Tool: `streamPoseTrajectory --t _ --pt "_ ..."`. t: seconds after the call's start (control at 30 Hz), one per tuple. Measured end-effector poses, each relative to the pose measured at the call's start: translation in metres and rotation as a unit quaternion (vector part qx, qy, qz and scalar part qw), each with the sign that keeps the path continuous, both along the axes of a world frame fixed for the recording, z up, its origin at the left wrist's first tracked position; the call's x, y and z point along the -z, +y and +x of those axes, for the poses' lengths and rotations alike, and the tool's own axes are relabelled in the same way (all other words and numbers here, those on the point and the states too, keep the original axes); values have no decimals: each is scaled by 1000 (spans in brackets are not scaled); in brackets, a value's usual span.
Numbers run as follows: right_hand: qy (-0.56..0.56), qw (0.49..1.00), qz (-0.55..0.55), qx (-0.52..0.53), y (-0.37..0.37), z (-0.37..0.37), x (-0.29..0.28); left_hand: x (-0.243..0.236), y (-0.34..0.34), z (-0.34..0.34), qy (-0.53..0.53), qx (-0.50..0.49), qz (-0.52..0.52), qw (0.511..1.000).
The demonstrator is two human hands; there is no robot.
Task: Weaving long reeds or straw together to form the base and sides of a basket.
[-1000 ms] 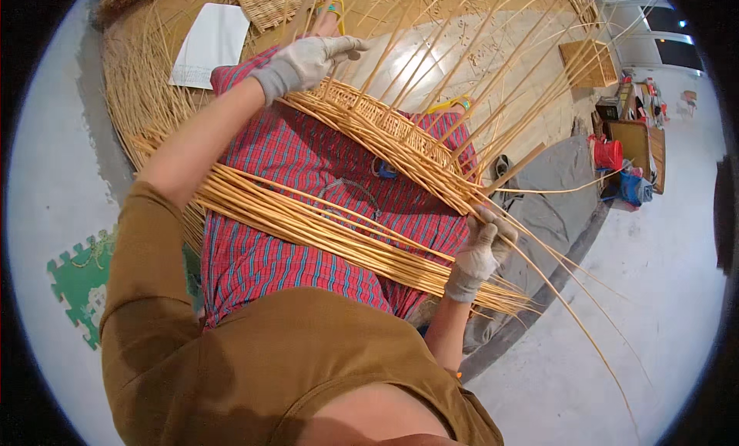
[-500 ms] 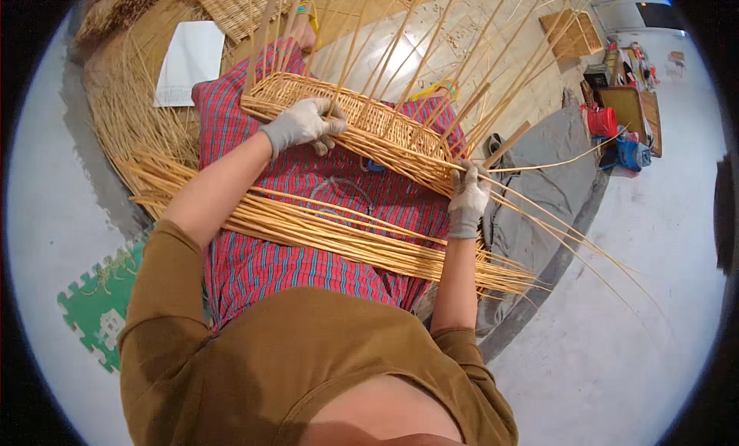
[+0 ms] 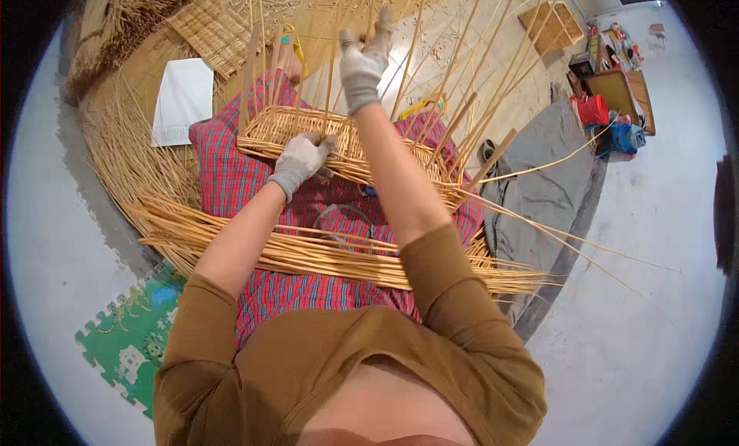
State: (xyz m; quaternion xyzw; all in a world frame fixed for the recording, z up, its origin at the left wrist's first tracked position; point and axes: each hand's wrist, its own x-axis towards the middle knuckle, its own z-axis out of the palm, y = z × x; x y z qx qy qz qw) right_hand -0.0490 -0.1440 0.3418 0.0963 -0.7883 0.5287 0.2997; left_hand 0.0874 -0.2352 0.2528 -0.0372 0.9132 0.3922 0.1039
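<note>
A half-woven wicker basket (image 3: 265,125), long and shallow, rests across my lap with tall upright stakes (image 3: 419,41) rising from its sides. My left hand (image 3: 303,161), in a grey-white work glove, grips the near wall, thumb and fingers closed over the rim. Gloved alike, my right hand (image 3: 364,67) is raised above the far side among the stakes. Its thumb and fingers are spread apart, and I see nothing held between them. Long loose weaver ends (image 3: 539,223) trail out from the basket's right corner.
A bundle of cane rods (image 3: 323,263) lies across my red striped cloth (image 3: 308,292). More thin rods (image 3: 131,149) cover the floor at left, beside a white sheet (image 3: 183,99). Grey fabric (image 3: 531,184) lies at right; a red spool (image 3: 592,109) sits farther back.
My right hand has left the basket's right corner and moved up and left, its fingers opening among the stakes. My left hand stays on the near rim.
</note>
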Motion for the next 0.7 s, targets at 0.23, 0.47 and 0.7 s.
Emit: streamPoseTrajectory --t 0.23,0.47,0.7 --pt "-7 962 -246 118 95 190 33 -29 -3 6 -236 -117 315 912" --pt "-134 868 -473 72 137 185 52 -48 23 -7 -75 -10 -102 992" --pt "-164 908 -381 -62 84 225 3 -39 22 1 -174 -127 255 943"
